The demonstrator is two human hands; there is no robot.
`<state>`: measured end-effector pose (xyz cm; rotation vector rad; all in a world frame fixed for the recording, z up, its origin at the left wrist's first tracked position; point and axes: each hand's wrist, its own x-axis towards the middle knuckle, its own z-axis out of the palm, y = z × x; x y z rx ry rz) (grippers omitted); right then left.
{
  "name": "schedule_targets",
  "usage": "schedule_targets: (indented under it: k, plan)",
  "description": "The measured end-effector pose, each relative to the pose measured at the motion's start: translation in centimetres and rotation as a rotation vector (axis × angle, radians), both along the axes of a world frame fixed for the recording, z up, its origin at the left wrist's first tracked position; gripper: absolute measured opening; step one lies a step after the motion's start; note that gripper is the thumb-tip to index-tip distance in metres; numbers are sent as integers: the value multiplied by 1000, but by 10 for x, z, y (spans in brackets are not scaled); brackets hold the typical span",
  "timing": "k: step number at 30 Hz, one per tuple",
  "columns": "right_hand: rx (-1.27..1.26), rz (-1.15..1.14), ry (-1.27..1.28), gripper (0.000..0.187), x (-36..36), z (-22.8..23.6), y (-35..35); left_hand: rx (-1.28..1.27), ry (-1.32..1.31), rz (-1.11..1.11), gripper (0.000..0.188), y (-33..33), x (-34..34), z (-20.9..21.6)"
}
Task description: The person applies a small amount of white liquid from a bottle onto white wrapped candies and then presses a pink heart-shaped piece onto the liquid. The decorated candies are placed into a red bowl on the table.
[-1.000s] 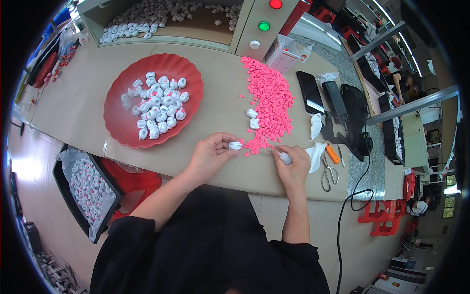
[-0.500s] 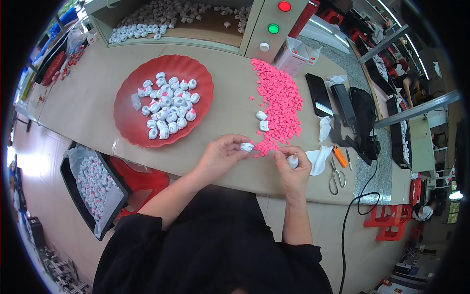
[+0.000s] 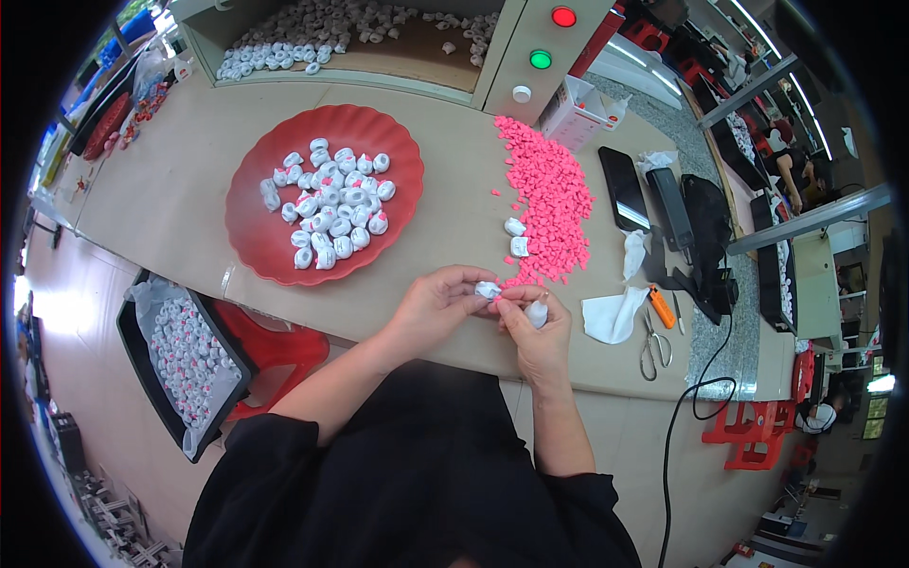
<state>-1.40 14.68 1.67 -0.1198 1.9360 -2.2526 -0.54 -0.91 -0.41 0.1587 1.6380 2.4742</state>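
Observation:
My left hand [image 3: 437,305] pinches a small rounded white piece [image 3: 487,289] between thumb and fingertips. My right hand [image 3: 544,331] has come up against it, its thumb and forefinger closed on a tiny pink piece [image 3: 497,298] that touches the white one. A small white squeeze bottle [image 3: 537,314] is tucked in the curled fingers of that same hand. Just beyond both hands spreads a heap of small pink pieces [image 3: 551,189]. Two white pieces [image 3: 517,237] lie at its left edge. A scalloped red plate [image 3: 251,222] holds many white pieces, some with pink parts.
A cabinet [image 3: 502,66] with white pieces inside stands at the back. A white box [image 3: 574,109], phone [image 3: 623,187], black case [image 3: 670,208], white cloth [image 3: 614,317], orange-handled cutter [image 3: 662,308] and scissors [image 3: 653,348] lie right. A black tray [image 3: 244,364] sits on a red stool [image 3: 294,350], lower left.
My right hand has moved left from the pink heap to the white piece, bringing a pink piece to it. The left hand still holds the white piece. The view has shifted slightly.

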Motion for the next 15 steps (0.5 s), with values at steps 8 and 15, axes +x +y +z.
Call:
schedule_targets:
  k: [8,15]
  plan:
    - [51,43,20,9,-4,-9,3,-57,11,-37,26,-1,2,3]
    - [-9,35,-64,9,-3,1,-1,-100,18,-38,26,-2,2,1]
